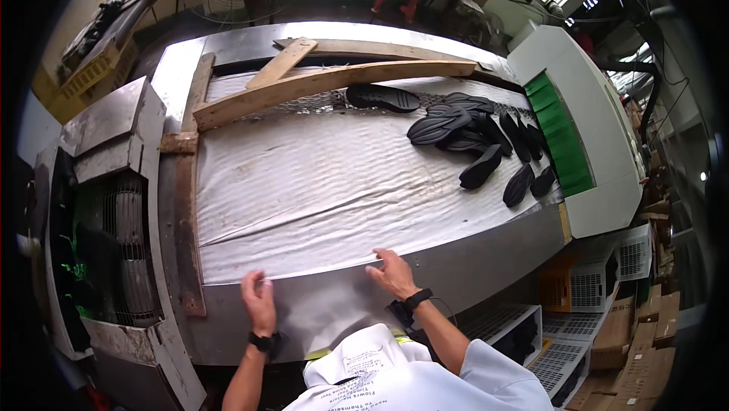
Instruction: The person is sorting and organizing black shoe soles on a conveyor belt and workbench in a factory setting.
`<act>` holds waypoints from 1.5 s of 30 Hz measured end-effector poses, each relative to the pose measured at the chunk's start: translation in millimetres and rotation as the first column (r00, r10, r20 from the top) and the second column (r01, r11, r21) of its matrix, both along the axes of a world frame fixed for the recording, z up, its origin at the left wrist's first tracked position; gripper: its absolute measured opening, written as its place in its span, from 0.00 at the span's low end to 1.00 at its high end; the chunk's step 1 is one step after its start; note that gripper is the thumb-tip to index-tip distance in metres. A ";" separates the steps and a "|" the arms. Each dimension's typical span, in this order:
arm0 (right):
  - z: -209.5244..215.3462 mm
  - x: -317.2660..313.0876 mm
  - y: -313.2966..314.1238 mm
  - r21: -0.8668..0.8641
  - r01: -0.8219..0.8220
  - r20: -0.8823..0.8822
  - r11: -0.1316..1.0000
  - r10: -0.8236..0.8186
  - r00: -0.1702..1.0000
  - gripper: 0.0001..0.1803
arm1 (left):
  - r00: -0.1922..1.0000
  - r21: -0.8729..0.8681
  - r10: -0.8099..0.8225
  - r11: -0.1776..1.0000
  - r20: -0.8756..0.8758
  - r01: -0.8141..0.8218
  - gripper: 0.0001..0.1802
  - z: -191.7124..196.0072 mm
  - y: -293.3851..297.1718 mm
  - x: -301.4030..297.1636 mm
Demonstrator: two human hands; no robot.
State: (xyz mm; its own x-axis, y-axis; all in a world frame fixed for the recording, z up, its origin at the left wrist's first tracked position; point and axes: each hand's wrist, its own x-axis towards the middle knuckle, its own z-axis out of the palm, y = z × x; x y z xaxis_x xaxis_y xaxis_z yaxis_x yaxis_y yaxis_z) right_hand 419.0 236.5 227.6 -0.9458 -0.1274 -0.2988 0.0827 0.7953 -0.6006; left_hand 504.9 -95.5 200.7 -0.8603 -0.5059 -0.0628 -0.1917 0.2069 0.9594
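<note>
1. Two bare hands are empty: the left hand [258, 303] is half open, its fingers loosely bent and the thumb close to them; the right hand [395, 276] is wider, its fingers parted and the thumb standing clear.
2. Both hover about the metal front panel [471, 248], fingertips near the border of the white sheet [342, 183]; whether any fingertip touches panel or sheet, I cannot tell.
3. Several black soles [452, 124] overlap in a heap, so their exact count is hard to make out. A long wooden plank [334, 79] covers part of the mesh belt [304, 103], and a green curtain [560, 137] at 3 o'clock hides what lies behind it. At 9 o'clock, the inside of the slatted opening [133, 251] is too dark to read. The left forearm [244, 380] is cut off by the lower edge.
4. The white sheet stretches from 11 to 2 o'clock of the right hand, just beyond the fingertips. The heap of soles lies on it at 1 o'clock of that hand, well apart from both hands; one lone sole [382, 98] rests at 12 o'clock, near the plank.
</note>
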 end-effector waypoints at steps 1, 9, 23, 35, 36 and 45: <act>-4.2 -20.3 25.4 0.015 0.025 -0.037 1.000 -0.025 0.999 0.32 | 0.990 0.025 -0.128 0.992 0.055 0.127 0.12 5.9 35.8 1.9; -29.4 -256.6 206.2 0.293 0.038 -0.272 0.955 0.045 0.961 0.33 | 0.897 0.331 -0.310 0.922 0.316 0.202 0.10 -24.3 208.3 10.5; -78.0 -451.4 279.7 0.767 -0.041 -0.406 0.640 0.535 0.741 0.33 | 0.830 0.499 -0.380 0.854 0.408 0.146 0.15 -16.8 333.1 -102.0; -10.6 -247.7 174.0 -0.223 -0.634 0.107 0.740 0.665 0.739 0.55 | 0.969 0.624 0.083 0.752 0.232 -0.214 0.13 7.3 369.1 -208.9; -12.6 -276.7 176.4 -0.276 -0.639 0.127 0.718 0.686 0.716 0.53 | 0.963 0.627 0.056 0.748 0.265 -0.216 0.15 -9.1 352.0 -197.8; -104.6 -516.7 171.6 -0.071 0.211 -0.346 0.975 -0.223 0.911 0.42 | 0.960 0.610 0.067 0.760 0.272 -0.226 0.19 -6.4 288.5 -144.8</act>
